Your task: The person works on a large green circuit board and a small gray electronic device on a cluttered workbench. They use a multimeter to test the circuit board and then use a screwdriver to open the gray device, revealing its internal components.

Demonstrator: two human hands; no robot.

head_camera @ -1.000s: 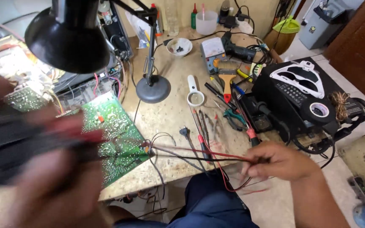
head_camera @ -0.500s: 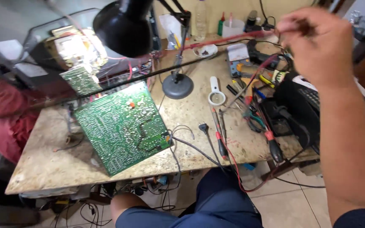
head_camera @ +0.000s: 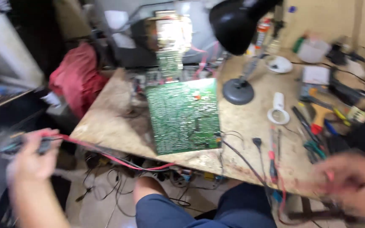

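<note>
Left hand (head_camera: 32,158) grips thin red and black test leads (head_camera: 106,156) beside the large green circuit board (head_camera: 184,114); blurred right hand's (head_camera: 351,185) grip cannot be told.

My table (head_camera: 106,122) is rough, worn wood, the green board (head_camera: 182,114) looks shiny, the lamp (head_camera: 233,25) is smooth black, and the far-left red cloth (head_camera: 74,80) looks soft.

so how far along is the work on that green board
Done: the green circuit board lies flat on the bench under the black lamp. In hand: the left hand holds a dark probe with red and black leads; the blurred right hand is over the tools. Left: no probe touches the board yet.
</note>
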